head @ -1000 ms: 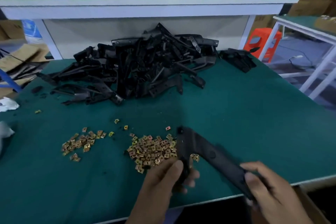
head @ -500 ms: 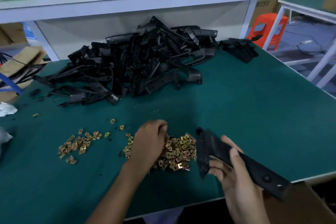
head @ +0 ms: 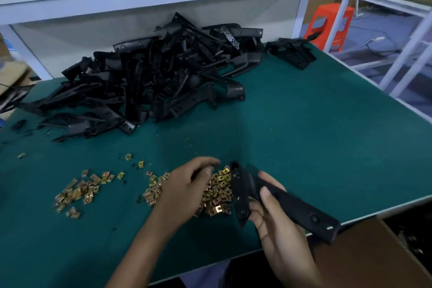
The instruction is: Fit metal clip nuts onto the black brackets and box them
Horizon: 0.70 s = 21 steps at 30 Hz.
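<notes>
Left hand: the left hand (head: pixel 187 184) sits on top of the big pile of nuts (head: pixel 217 192), with its fingers bent down into them. I cannot tell if it has pinched one.
Right hand: the right hand (head: pixel 278 224) holds the bracket (head: pixel 297 208), thumb on top and fingers under.
Bracket: it is up off the table (head: pixel 304 135), near the front edge. Its long way runs from the nuts down to the right.
Which way: the bracket's wide end with the holes is just beside the nuts, to the right of the left hand. I think a nut only needs to go a short way right.
Box: the brown box (head: pixel 364 252) is low on the right, under the bracket's far end.
Heap: the other brackets (head: pixel 159 77) lie at the back, well apart.
</notes>
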### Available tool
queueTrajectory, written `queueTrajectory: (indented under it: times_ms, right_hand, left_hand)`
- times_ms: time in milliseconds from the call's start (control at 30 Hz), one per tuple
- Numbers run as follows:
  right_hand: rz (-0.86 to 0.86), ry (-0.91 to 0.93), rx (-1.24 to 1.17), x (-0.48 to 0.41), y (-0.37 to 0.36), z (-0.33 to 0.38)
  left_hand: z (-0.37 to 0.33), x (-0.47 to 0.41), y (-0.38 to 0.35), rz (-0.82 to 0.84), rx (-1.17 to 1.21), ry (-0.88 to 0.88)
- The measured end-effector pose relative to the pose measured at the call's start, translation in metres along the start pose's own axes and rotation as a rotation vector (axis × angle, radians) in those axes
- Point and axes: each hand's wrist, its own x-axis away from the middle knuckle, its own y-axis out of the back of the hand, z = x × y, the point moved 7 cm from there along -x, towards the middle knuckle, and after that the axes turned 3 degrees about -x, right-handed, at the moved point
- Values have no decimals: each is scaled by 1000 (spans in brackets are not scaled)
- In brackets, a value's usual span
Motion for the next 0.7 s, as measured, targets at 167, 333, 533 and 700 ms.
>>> queueTrajectory:
  times_ms: [167, 333, 533, 700]
  right_hand:
    - [55, 8, -20, 5, -9, -4]
    - [99, 56, -45, 11, -14, 1]
    - [119, 154, 25, 15, -13, 5]
    - [127, 306, 290, 17, -10, 22]
  left_hand:
    - [6, 51, -26, 30, 677, 337]
    - [0, 71, -37, 24, 890, 410]
    - [-4, 77, -43, -16, 1037, 467]
    - [3, 80, -50, 9, 988, 488]
